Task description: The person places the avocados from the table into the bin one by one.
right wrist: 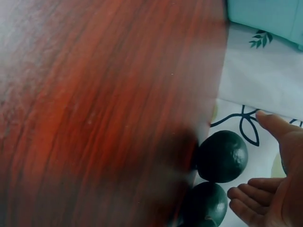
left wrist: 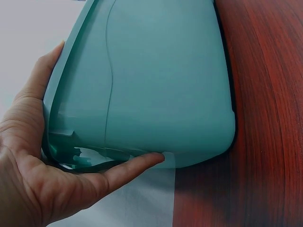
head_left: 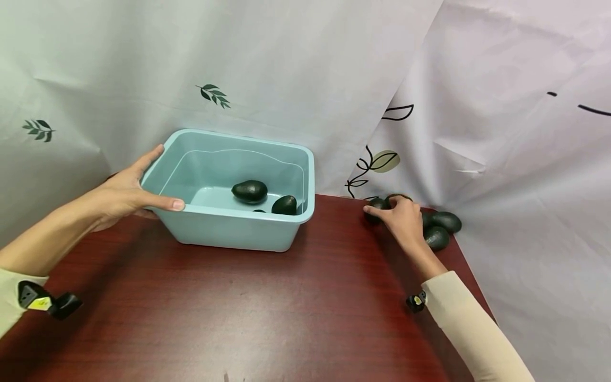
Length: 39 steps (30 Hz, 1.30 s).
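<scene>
A light blue plastic tub (head_left: 229,231) stands on the table with dark green avocados inside, among them one avocado (head_left: 250,191) on its floor and another (head_left: 285,205) by the front wall. My left hand (head_left: 126,193) spans the tub's left end, thumb along the front rim and fingers against the side. In the left wrist view those fingers look straight. Over at the table's right, my right hand (head_left: 402,222) reaches over an avocado (head_left: 375,203), thumb and fingers spread apart. The right wrist view shows an avocado (right wrist: 222,156) just beyond its fingertips; whether it touches is unclear.
More avocados, including one (head_left: 447,221) and another (head_left: 436,240), lie right of my right hand by the table's edge. Pale patterned cloth (head_left: 286,79) hangs behind the dark red wooden table (head_left: 267,307).
</scene>
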Available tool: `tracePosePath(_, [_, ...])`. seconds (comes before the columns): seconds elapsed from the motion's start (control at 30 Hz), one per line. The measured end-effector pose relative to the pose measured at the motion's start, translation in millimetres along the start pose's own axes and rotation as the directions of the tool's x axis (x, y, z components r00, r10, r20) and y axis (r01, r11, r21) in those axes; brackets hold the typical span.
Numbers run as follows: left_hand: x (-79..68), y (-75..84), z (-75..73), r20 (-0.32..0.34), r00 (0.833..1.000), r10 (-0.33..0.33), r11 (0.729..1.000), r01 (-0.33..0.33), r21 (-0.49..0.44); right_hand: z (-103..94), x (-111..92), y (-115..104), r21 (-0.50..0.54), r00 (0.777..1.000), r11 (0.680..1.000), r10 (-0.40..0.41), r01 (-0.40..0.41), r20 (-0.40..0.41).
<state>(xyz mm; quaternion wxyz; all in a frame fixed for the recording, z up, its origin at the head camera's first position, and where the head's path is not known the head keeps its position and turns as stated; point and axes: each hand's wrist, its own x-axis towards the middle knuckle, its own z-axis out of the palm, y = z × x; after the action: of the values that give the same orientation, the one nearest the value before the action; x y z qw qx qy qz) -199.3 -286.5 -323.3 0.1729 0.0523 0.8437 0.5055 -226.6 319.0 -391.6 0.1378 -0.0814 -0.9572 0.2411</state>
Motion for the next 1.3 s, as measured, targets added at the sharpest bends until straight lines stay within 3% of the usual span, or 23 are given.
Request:
tracePosePath(0.2, [0.6, -1.1, -0.7, 0.001, 1.000, 0.000, 1.000, 0.000, 0.000, 3.3, 2, 1, -0.031, 0.998, 0.998, 0.057, -0.055, 0.036])
tracePosePath(1.03, [-0.1, 3.6, 0.2, 0.002, 1.000, -0.001, 1.000, 0.001, 0.000, 8.4, 6, 10, 0.040, 0.999, 0.999, -0.007, 0.005, 0.049])
tracePosePath(1.3, [-0.8, 1.3, -0.6, 0.008, 1.000, -0.003, 1.000, 0.003, 0.013, 5.1, 13, 11, 0.041, 0.995, 0.999, 0.003, -0.008, 0.097])
